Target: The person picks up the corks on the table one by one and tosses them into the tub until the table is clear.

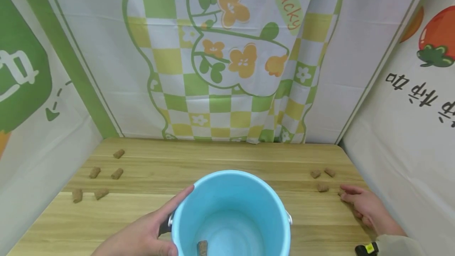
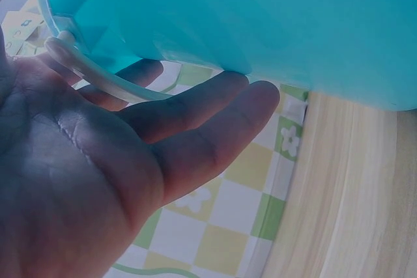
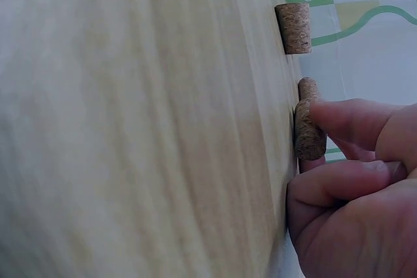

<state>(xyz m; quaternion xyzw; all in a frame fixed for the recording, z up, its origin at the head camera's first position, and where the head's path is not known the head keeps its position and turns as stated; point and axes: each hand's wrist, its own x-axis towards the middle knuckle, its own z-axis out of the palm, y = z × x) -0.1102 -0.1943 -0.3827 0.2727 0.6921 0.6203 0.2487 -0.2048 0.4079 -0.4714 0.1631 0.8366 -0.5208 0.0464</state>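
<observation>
Head view: light blue bucket (image 1: 231,192) sits bottom centre, near edge cut off by the frame. Smooth plastic, round mouth, thick lip, round floor. One cork inside (image 1: 202,248), toward the left of the floor: stubby brown cylinder.

Left hand (image 1: 145,232) is at the bucket's left outer side, by the handle pivot. Fingers apart, long and slightly bent, tips along the outer wall, not wrapped round it. Left wrist view has the pale handle (image 2: 117,86), a thin smooth curve running in among my fingers.

Right hand (image 1: 367,208) is out at the table's right side. Thumb and forefinger clamped on a cork I'll call the gripped cork (image 3: 309,131); at least one other finger is folded in toward the palm. Right wrist view: speckled, grainy surface, straight sides, blunt end, lying sideways close to the wood. Can't tell if it's touching or just off it.

Three loose right corks (image 1: 323,187) lie near that hand, same rough brown stock. Five left corks (image 1: 117,173) are spread over the far left of the table, spaced apart, on their sides.

Table (image 1: 170,161) is flat, pale wood grain in long streaks, rounded far corners. Behind it, checked cloth (image 1: 220,104), thin and creased, flower print. Right sleeve (image 1: 396,244) is pale fabric.
</observation>
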